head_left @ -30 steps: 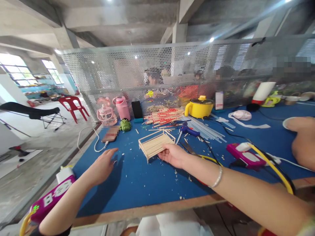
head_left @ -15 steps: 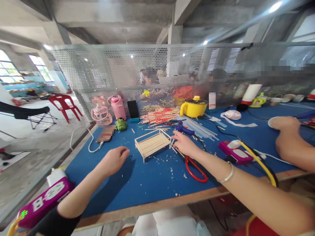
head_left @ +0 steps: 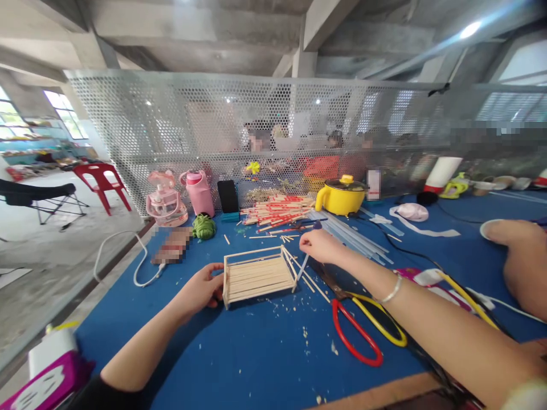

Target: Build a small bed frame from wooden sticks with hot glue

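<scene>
Behind a blue-covered table [head_left: 256,364], a perforated grey metal screen [head_left: 213,125] is standing beneath a bare concrete ceiling [head_left: 171,25]. On the middle of the tabletop, a small oblong pale wooden-stick frame [head_left: 256,279] is resting on its short corner posts [head_left: 225,285]. The left hand [head_left: 203,287] is touching its left end, thumb and fingers parted beside the corner; whether they are pinching it cannot be told. The right hand [head_left: 319,246] is hovering just beyond the right end with fingers curled narrow, partly covering a dark blue glue gun [head_left: 317,225]; the view is not showing whether it is gripping the gun. Below those fingers, a thin translucent rod [head_left: 302,266] is slanting toward the frame's near right corner.

Assembly is looking well advanced: the slatted floor is lying closely filled, the posts are standing, and a raised rail [head_left: 254,253] is running along the far side. No matching rail is showing along the near side, so that edge is seemingly lacking one; a few loose pale sticks [head_left: 320,289] are lying just right of the frame.

Its long axis is running left to right, parallel with the slats, the right end sitting slightly farther away; the railed long side is facing the screen, and the bare one is facing the table's near edge
</scene>
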{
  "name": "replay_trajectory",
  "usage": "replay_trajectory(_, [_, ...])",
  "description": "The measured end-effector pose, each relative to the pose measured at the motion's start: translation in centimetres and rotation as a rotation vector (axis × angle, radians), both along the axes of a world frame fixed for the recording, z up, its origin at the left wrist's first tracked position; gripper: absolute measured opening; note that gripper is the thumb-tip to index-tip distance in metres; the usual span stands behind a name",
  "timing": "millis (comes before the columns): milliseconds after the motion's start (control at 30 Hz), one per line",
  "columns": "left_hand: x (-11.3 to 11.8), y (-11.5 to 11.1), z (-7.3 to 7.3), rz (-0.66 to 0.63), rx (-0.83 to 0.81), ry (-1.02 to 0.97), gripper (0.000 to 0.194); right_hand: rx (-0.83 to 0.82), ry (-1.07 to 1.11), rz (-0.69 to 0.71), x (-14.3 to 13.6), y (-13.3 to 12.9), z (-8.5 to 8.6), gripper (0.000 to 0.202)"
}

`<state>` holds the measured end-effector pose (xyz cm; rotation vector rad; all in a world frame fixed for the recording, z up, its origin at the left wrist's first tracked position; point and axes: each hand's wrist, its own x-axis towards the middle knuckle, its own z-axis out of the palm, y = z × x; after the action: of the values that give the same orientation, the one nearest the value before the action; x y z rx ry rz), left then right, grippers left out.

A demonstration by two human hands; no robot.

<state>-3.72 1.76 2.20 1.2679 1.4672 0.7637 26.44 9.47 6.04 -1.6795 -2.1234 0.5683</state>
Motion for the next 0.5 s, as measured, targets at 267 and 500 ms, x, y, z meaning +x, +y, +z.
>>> replay_trajectory(267, [-0.3, -0.3, -0.3, -0.052, -0.087, -0.285, 0.069, -0.283, -0.097, 0.017, -3.8, 5.5, -3.1, 0.028])
replay_trajectory(500, [-1.7, -1.1, 0.0, -0.117, -0.147, -0.219, 0.065, -0.410, -0.115, -0.024, -3.8, 5.4, -3.0, 0.026])
